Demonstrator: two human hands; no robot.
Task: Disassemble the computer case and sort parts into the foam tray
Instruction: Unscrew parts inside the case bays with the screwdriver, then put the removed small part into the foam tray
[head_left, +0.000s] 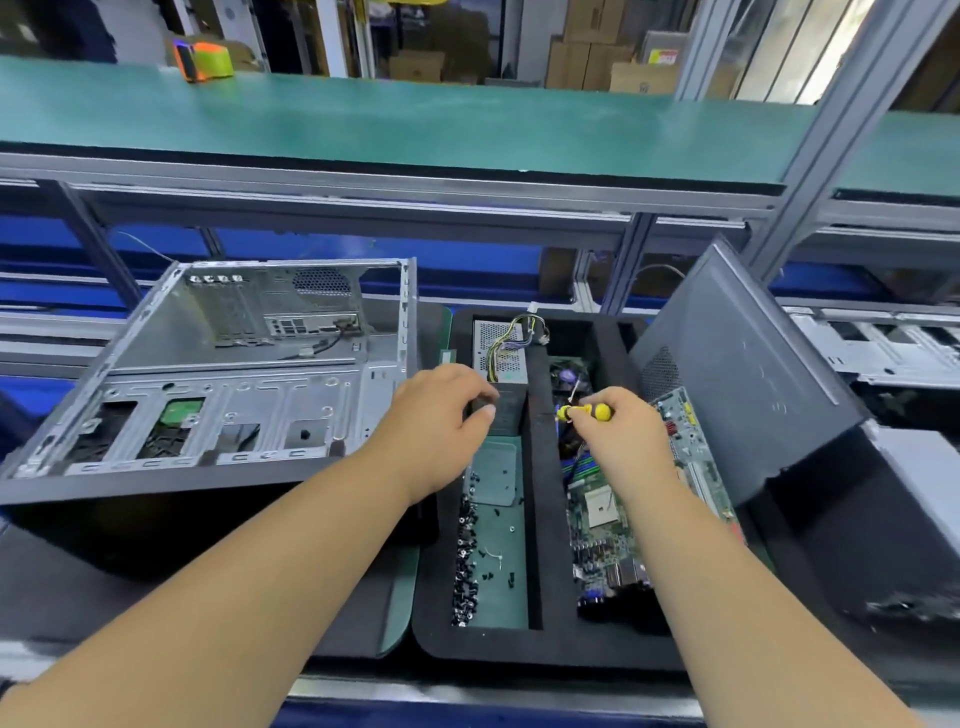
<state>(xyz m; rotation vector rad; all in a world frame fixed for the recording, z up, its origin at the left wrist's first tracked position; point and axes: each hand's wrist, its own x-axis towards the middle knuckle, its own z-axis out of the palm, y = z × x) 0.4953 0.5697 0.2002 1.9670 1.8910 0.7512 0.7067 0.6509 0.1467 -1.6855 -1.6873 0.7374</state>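
- One bare grey sheet-metal computer case (223, 364), side panel off and interior open to view, lies tilted at centre left of the frame; its floor shows punched cut-outs, and a perforated vent and rear I/O slots mark its far wall.
- One black foam tray (537, 642) with green-floored compartments sits at lower centre, just right of the case.
- One grey perforated power supply box (500, 353) with a multicoloured wire bundle stands in the tray's upper left compartment.
- One green motherboard (610, 525) lies in the right compartment.
- Many small black screws (465, 561) are heaped along the left compartment's edge; too small to count.
- One dark grey side panel (748, 374) leans at right.
- Two hands are apart: the left hand (441, 410) curls its fingers round a small dark object, possibly part of the power supply; the right hand (623, 431) grips a yellow-handled screwdriver (587, 412).
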